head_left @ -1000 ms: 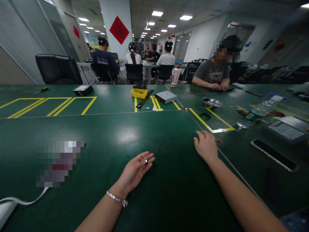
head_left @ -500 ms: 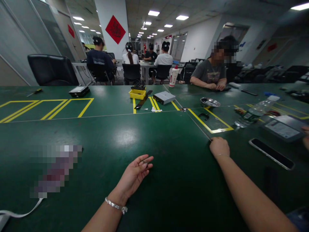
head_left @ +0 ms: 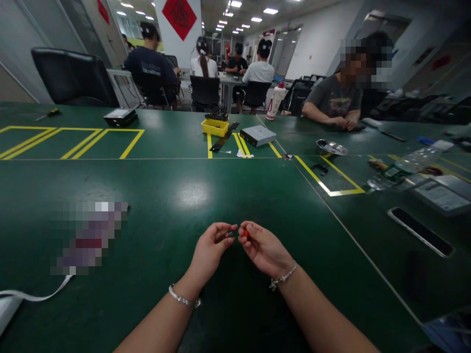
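My left hand (head_left: pixel 210 249) is raised over the green table (head_left: pixel 154 215), pinching a small dark piece with a metallic glint (head_left: pixel 229 234) between thumb and fingers. Close beside it, fingertips almost meeting, my right hand (head_left: pixel 268 249) has its fingers curled around a small orange-red piece (head_left: pixel 246 234). Most of both pieces is covered by the fingers, so their kind cannot be made out. A narrow gap separates the two hands.
A phone (head_left: pixel 420 232) lies at right, near a plastic bottle (head_left: pixel 405 166) and a metal box (head_left: pixel 443 195). Farther back are a metal bowl (head_left: pixel 331 147), a grey box (head_left: pixel 258 135) and a yellow tray (head_left: pixel 215 128). A person (head_left: pixel 334 100) sits across the table.
My right hand has come from the table's seam at right to beside my left hand, now with an orange-red piece in it. My left hand's fingers have closed more around the dark piece.
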{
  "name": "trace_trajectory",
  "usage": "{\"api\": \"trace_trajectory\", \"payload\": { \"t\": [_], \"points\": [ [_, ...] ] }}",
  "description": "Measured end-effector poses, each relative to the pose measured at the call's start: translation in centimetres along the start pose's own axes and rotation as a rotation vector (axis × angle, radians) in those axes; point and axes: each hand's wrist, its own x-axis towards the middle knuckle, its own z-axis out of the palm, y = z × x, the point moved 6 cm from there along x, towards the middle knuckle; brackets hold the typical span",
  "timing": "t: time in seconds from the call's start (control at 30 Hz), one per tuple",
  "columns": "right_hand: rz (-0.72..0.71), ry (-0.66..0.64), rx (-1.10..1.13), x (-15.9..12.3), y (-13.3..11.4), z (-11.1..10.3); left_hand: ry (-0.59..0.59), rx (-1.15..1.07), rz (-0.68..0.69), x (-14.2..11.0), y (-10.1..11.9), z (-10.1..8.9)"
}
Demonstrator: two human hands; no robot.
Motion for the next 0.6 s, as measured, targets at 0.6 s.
{"api": "trace_trajectory", "payload": {
  "t": [0.6],
  "points": [
    [-0.040, 0.079, -0.091, 0.9, -0.7, -2.4, 0.095, 0.537, 0.139, -0.1, 0.8, -0.3]
  ]
}}
